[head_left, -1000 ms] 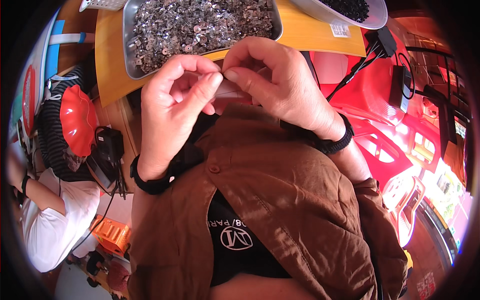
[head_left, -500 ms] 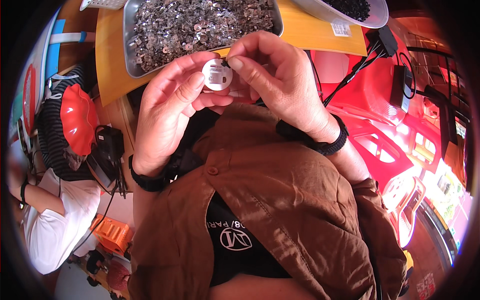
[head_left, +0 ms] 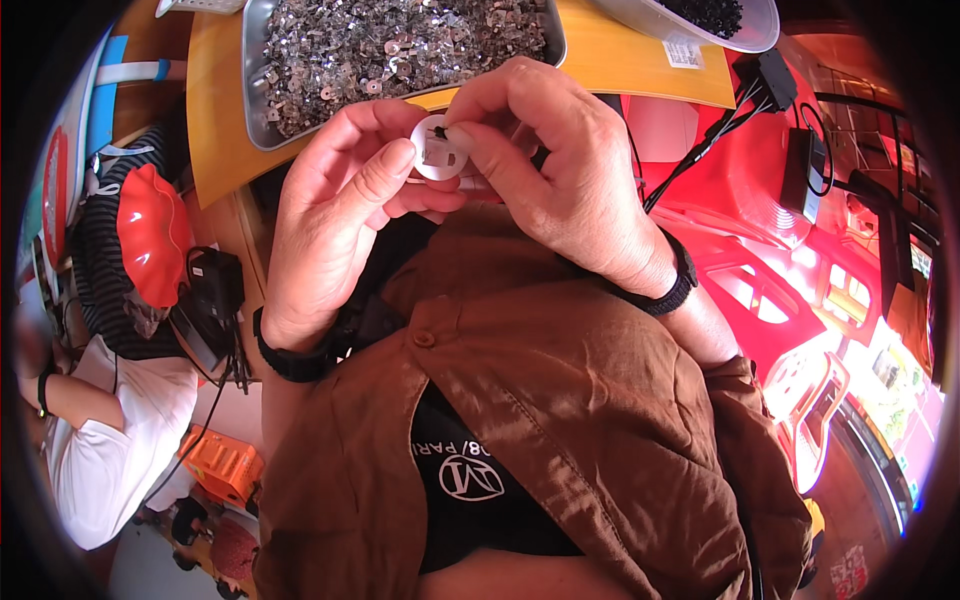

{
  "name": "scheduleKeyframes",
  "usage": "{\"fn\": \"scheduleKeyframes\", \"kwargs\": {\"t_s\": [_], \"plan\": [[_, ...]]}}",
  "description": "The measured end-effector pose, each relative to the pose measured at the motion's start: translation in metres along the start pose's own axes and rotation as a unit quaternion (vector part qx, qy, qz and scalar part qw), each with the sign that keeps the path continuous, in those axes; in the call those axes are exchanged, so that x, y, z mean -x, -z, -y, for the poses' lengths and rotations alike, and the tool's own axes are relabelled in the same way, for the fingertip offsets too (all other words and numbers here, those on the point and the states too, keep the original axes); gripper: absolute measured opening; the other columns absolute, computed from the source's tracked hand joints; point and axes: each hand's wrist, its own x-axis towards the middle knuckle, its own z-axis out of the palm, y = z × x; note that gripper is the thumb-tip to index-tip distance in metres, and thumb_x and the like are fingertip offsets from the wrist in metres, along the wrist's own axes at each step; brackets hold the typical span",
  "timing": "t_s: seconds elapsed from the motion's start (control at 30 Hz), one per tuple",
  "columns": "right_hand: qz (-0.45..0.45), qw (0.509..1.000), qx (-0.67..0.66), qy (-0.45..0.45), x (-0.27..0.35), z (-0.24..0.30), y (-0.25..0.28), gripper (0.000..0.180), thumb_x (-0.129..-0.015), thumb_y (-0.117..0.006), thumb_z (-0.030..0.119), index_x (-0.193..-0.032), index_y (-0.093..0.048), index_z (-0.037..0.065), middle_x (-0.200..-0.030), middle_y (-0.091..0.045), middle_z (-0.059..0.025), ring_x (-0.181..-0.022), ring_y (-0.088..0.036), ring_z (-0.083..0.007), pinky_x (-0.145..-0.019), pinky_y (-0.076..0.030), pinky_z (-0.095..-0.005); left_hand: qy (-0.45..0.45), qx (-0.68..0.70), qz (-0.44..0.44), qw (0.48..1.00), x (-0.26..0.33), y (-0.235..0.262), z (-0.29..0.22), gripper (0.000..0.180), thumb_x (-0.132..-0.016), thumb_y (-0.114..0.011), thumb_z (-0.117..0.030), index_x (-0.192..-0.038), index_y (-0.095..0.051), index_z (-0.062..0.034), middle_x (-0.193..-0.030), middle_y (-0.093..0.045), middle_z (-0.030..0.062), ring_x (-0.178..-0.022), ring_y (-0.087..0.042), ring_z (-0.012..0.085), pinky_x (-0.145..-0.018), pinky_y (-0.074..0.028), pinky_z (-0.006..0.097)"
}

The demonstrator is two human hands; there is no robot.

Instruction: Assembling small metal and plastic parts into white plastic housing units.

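Note:
A small round white plastic part (head_left: 438, 150) is held up close to my chest, its face turned toward me. My left hand (head_left: 345, 210) pinches its left rim between thumb and fingers. My right hand (head_left: 545, 170) holds its right side, and the thumb and forefinger press a tiny dark piece against its face. Just beyond my hands a metal tray (head_left: 258, 90) full of several small shiny metal pieces sits on a yellow table (head_left: 215, 140).
A white bowl (head_left: 760, 30) of small black parts stands at the far right of the table. Red plastic stools (head_left: 760, 190) and black cables (head_left: 745, 95) are at the right. A person in a white shirt (head_left: 110, 460) sits at the lower left beside an orange crate (head_left: 222, 466).
The white part, hidden between my fingers a second ago, is turned face up. My right fingers have moved onto its face with the dark piece.

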Motion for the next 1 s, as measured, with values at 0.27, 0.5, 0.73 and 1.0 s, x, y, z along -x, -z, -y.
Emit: {"fn": "scheduleKeyframes", "kwargs": {"t_s": [0.27,0.5,0.73,1.0], "plan": [[-0.005,1.0,0.009,0.002,0.0,0.0,-0.002,0.007,-0.075,-0.064,0.006,-0.08,-0.06,0.003,-0.072,-0.058,-0.0118,-0.067,-0.06,-0.0306,-0.058,-0.048,-0.0372,0.003,-0.007,-0.004,1.0,0.0,-0.004,-0.001,0.027,-0.094,-0.05,-0.017,-0.113,-0.047,0.0019,-0.101,-0.059,0.0114,-0.089,-0.062,0.0188,-0.077,-0.054,0.033],[-0.021,0.999,0.034,0.024,0.0,-0.002,-0.003,0.007,-0.074,-0.064,0.005,-0.081,-0.061,0.003,-0.071,-0.059,-0.0104,-0.066,-0.06,-0.0291,-0.056,-0.049,-0.036,-0.006,-0.033,-0.005,0.999,-0.001,-0.005,-0.002,0.023,-0.096,-0.045,-0.013,-0.113,-0.046,0.0022,-0.102,-0.058,0.0121,-0.092,-0.061,0.0198,-0.081,-0.054,0.036],[-0.038,0.998,0.024,0.038,0.0,-0.004,-0.001,0.01,-0.072,-0.066,0.004,-0.08,-0.061,0.004,-0.07,-0.058,-0.0081,-0.061,-0.059,-0.0268,-0.052,-0.048,-0.0335,-0.025,-0.028,0.01,0.999,-0.001,-0.002,0.001,0.023,-0.095,-0.046,-0.011,-0.113,-0.047,0.0031,-0.103,-0.059,0.0136,-0.094,-0.061,0.021,-0.082,-0.054,0.037],[-0.034,0.982,0.117,0.144,-0.001,-0.006,0.001,0.014,-0.07,-0.07,-0.002,-0.08,-0.064,0.004,-0.073,-0.062,-0.0063,-0.062,-0.063,-0.0185,-0.053,-0.05,-0.0269,-0.071,-0.051,-0.058,0.995,-0.002,-0.014,0.004,0.022,-0.092,-0.055,-0.014,-0.109,-0.055,0.0014,-0.093,-0.066,0.0114,-0.082,-0.067,0.0201,-0.066,-0.053,0.026]]}}
